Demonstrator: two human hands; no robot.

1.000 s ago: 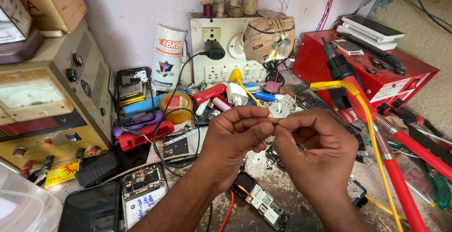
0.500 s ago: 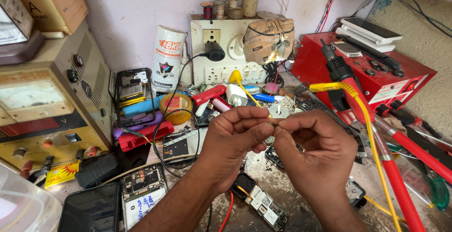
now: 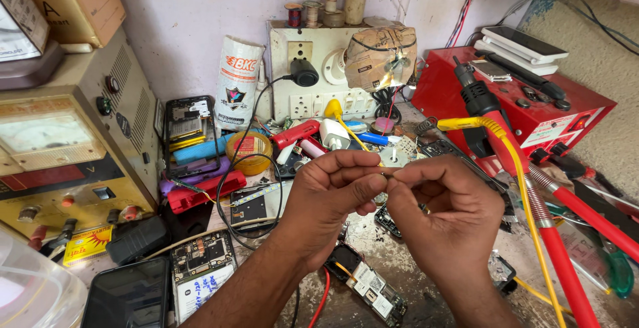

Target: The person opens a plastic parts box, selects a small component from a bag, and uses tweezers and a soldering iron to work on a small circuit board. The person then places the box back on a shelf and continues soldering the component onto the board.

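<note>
Pinching tiny metal part (image 3: 387, 170) between fingertips of left hand (image 3: 331, 191) and right hand (image 3: 444, 216), both closed narrow on it, held above cluttered surface (image 3: 426, 281). Fine handling step judged underway. Circuit board (image 3: 370, 287) lies below; red-handled tool (image 3: 526, 188) untouched at right.

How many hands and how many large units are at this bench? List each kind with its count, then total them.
Hands: 2, left hand and right hand, both pinching a small part
Yellow meter unit: 1
White socket board: 1
Red station box: 1
Total: 5
</note>
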